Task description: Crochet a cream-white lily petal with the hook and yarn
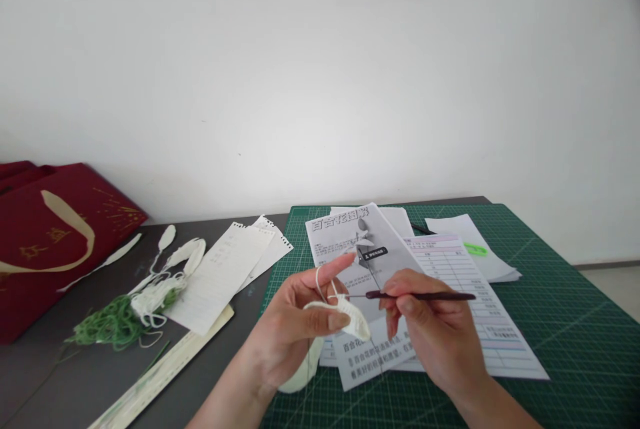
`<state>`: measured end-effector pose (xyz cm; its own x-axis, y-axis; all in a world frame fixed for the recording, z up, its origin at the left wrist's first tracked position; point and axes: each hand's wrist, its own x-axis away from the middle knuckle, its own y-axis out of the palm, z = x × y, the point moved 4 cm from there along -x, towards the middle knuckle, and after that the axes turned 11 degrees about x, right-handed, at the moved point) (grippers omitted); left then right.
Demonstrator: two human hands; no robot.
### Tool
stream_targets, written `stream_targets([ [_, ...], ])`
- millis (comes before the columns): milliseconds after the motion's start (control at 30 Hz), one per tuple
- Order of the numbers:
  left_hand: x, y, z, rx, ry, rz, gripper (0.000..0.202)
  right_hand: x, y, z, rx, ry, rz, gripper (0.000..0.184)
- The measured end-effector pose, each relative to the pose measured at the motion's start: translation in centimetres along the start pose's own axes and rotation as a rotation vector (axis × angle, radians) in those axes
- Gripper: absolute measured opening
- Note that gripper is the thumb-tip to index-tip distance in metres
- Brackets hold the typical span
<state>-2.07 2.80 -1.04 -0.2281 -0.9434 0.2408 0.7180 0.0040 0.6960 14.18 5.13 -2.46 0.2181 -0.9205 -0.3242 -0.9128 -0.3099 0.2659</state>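
My left hand (300,325) pinches a small white crochet piece (353,319) between thumb and fingers. White yarn loops over its raised index finger. My right hand (433,332) grips a dark red crochet hook (425,295) that lies level, its thin metal tip pointing left into the white piece. Both hands hover over a printed instruction sheet (350,235) on the green cutting mat (565,342). A white yarn ball (300,375) peeks out under my left wrist.
A tangle of green and white yarn (125,315) with finished white petals (187,255) lies on the grey table at left. Loose paper sheets (225,275) and a form (465,289) lie around. A red gift bag (50,235) sits far left. A white wall stands behind.
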Motion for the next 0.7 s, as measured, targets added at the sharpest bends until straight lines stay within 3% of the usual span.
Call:
stream_targets([
  [167, 0.1, 0.1, 0.4, -0.046, -0.023, -0.041, 0.055, -0.4, -0.5, -0.3, -0.043, 0.045, 0.035, 0.008],
  [533, 0.4, 0.0, 0.7, -0.037, -0.109, -0.120, 0.051, -0.7, -1.2, -0.7, -0.064, 0.049, -0.031, 0.006],
  [700, 0.5, 0.0, 0.8, -0.228, -0.022, -0.089, 0.042, -0.7, -0.6, 0.2, -0.213, 0.263, 0.008, 0.009],
])
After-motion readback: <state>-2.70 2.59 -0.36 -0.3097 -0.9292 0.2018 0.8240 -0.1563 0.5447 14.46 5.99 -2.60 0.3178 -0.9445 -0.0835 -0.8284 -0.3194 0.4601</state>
